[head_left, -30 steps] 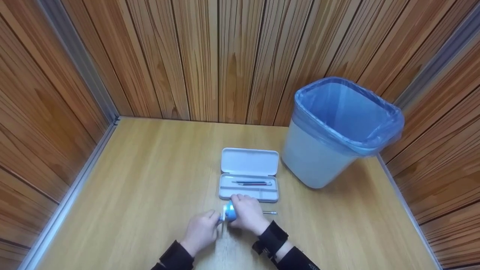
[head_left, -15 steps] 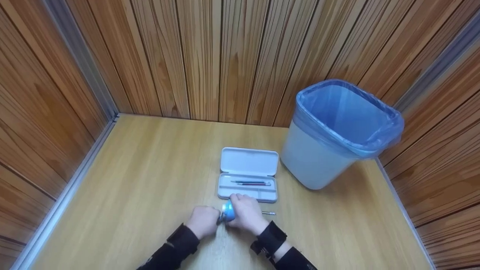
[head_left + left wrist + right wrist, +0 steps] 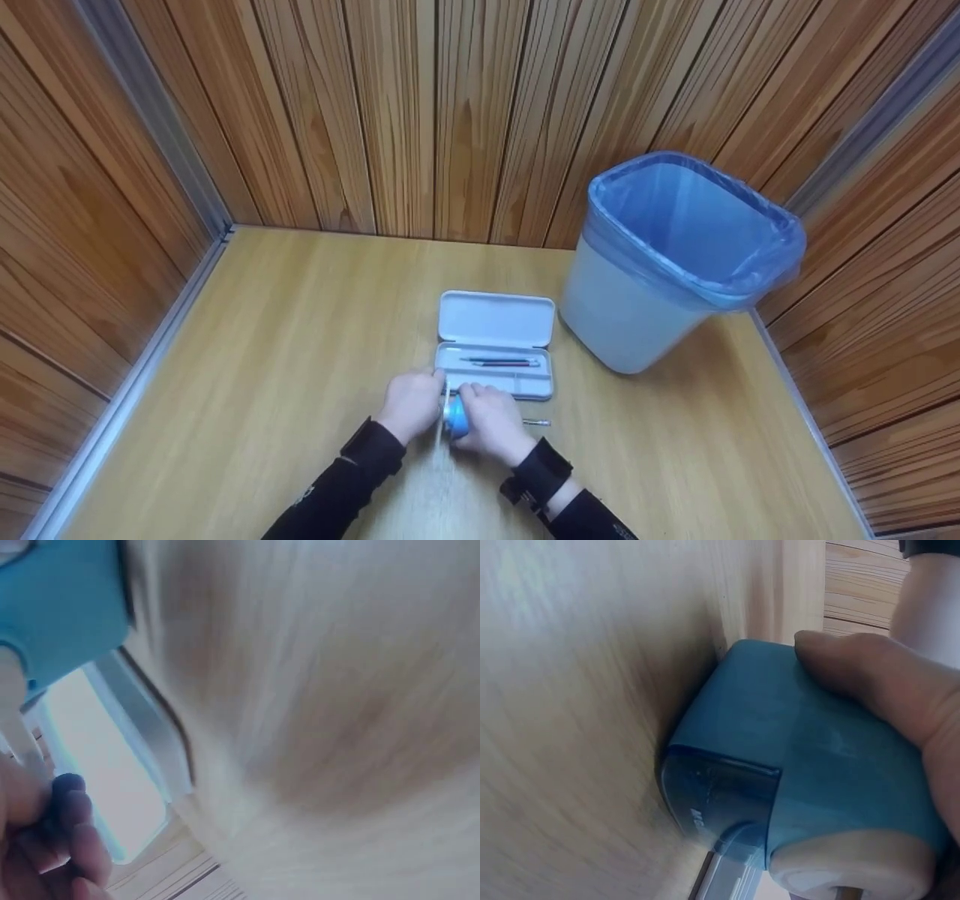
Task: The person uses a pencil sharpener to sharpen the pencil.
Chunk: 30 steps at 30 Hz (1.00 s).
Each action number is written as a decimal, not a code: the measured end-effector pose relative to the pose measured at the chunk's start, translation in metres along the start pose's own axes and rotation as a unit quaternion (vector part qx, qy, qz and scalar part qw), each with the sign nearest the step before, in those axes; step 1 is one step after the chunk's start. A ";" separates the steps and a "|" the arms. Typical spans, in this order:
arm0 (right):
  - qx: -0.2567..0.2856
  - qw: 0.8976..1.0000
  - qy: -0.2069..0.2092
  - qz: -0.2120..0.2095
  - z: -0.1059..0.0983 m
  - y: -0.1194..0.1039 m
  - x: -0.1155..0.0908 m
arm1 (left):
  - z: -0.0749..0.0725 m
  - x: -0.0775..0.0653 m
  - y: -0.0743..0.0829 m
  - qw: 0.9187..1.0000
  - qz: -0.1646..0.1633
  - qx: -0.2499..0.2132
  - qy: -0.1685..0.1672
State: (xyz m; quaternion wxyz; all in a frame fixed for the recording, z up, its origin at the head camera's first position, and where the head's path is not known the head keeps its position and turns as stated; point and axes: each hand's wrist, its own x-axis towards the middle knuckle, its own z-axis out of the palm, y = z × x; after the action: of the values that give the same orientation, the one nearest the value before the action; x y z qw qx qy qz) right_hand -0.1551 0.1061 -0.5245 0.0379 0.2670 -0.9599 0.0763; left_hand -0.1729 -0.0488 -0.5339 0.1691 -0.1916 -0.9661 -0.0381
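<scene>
A blue crank pencil sharpener (image 3: 456,417) stands on the table, partly covered by my right hand (image 3: 491,421), which grips its body from above. In the right wrist view the thumb lies along the sharpener's (image 3: 780,712) side, above a dark see-through shavings drawer (image 3: 720,791). My left hand (image 3: 411,401) holds the end of the white crank arm (image 3: 26,742), now raised toward the pencil case. The knob is mostly hidden by the fingers. From the sharpener's right side a pencil's end (image 3: 537,422) sticks out past my right hand.
Just behind the hands lies an open light pencil case (image 3: 495,319), with dark pencils (image 3: 506,363) in its back compartment. A bin (image 3: 622,315) lined with a blue bag (image 3: 697,225) stands at the right. Wood-panelled walls (image 3: 472,120) enclose the table.
My left hand has gone from low in front of the sharpener up toward the pencil case, turning the crank. The right hand keeps its grip, and the pencil end stays put.
</scene>
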 end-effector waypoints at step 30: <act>-0.013 1.000 -0.022 0.016 0.001 -0.004 0.002 | -0.028 -0.064 0.010 0.995 0.057 -0.084 -0.016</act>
State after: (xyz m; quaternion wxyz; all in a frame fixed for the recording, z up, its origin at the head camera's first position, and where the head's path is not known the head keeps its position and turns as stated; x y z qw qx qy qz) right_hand -0.1550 0.1019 -0.5244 0.0185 0.2523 -0.9657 0.0585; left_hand -0.1047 -0.0661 -0.5288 0.1393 -0.2606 -0.9494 -0.1062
